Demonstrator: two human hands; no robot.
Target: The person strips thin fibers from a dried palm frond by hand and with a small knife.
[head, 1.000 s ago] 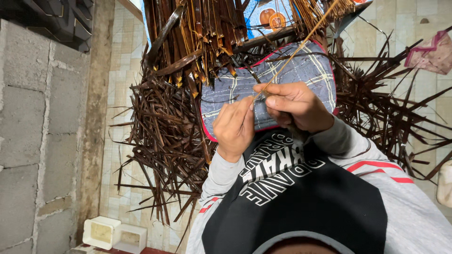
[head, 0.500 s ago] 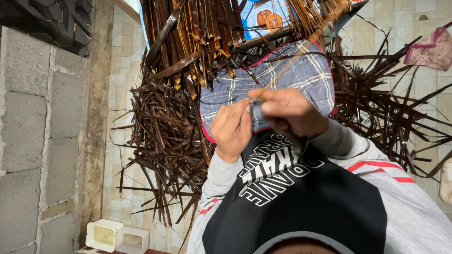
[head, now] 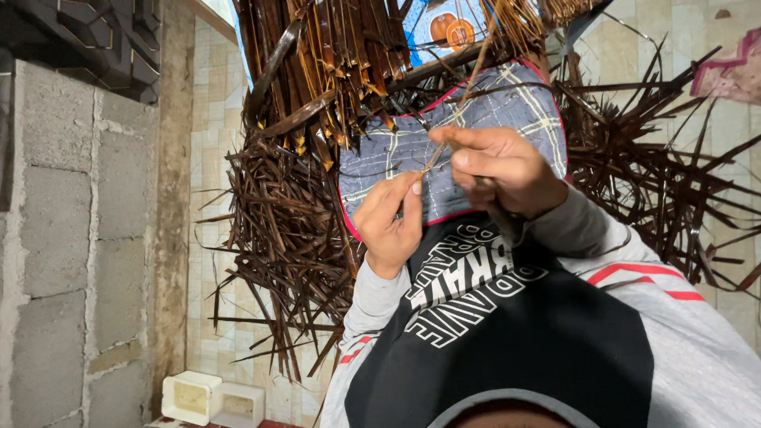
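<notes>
Since half a second ago, the thin tan strip (head: 464, 95) is swinging from a low slant to a steeper one, now running from the hands up toward the bundle of stalks (head: 333, 55) at the top of the view, and the right hand (head: 503, 170) is sitting slightly higher over the cushion.

Around everything, a wide heap of dark brown leaf strips (head: 277, 238) is spreading over the pale tiled floor (head: 202, 143), with a grey block wall (head: 71, 238) at the left edge. Above the hands, the bundle of stalks is hanging down. Between heap and person, a blue-grey checked cushion (head: 507, 103) with a red border is lying under both hands. Two small white square tubs (head: 210, 398) are standing at the bottom left.

The left hand (head: 390, 218), in a grey sleeve, is pinching the strip's lower end between thumb and fingertip. The right hand is closing around the strip a little further along, finger and thumb pressed against it; a dark object seems to be poking out below that fist, too unclear to name.

Judging from this, the stripping would go best with the left-hand grip holding firm and the strip kept taut, so the right hand can be drawing evenly along it without snapping the fibre.
</notes>
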